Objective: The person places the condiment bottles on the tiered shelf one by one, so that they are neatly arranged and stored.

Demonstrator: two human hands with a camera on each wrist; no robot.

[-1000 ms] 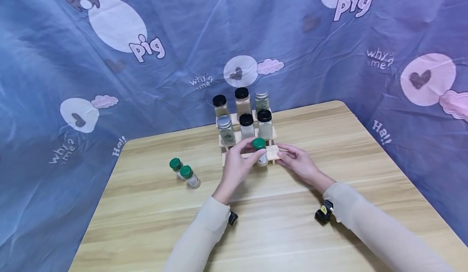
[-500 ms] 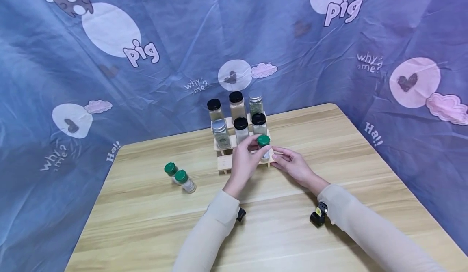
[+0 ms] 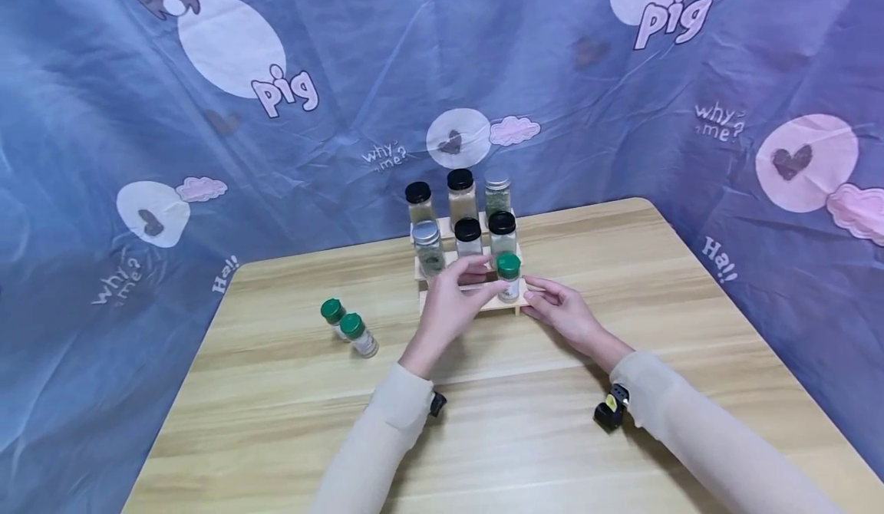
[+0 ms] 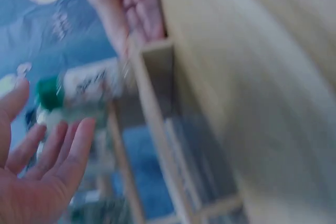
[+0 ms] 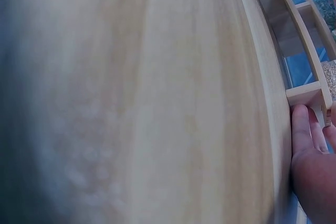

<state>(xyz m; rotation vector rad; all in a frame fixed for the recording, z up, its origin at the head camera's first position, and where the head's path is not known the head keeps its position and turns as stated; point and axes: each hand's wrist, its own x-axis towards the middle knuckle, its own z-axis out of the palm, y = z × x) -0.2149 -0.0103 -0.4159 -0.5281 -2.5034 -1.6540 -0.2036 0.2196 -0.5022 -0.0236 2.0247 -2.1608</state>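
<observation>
A spice jar with a green cap (image 3: 509,276) stands upright at the right end of the lowest step of a wooden tiered rack (image 5: 300,29). My left hand (image 3: 445,307) is just left of this jar; in the left wrist view its fingers (image 4: 79,153) are spread and apart from the jar. My right hand (image 3: 568,318) holds the right end of the rack's lowest step, with fingers under the edge in the right wrist view. Two more green-capped spice jars (image 3: 360,335) stand on the table to the left.
Several jars fill the upper steps, among them a silver-capped jar (image 3: 429,249) and a black-capped jar (image 3: 461,196). The rack stands near the back edge of a wooden table (image 3: 276,391), before a blue printed curtain (image 3: 345,77).
My left hand has brought the green-capped jar right, onto the end of the lowest step, and its fingers have come off it. My right hand has stayed at the rack's end.
</observation>
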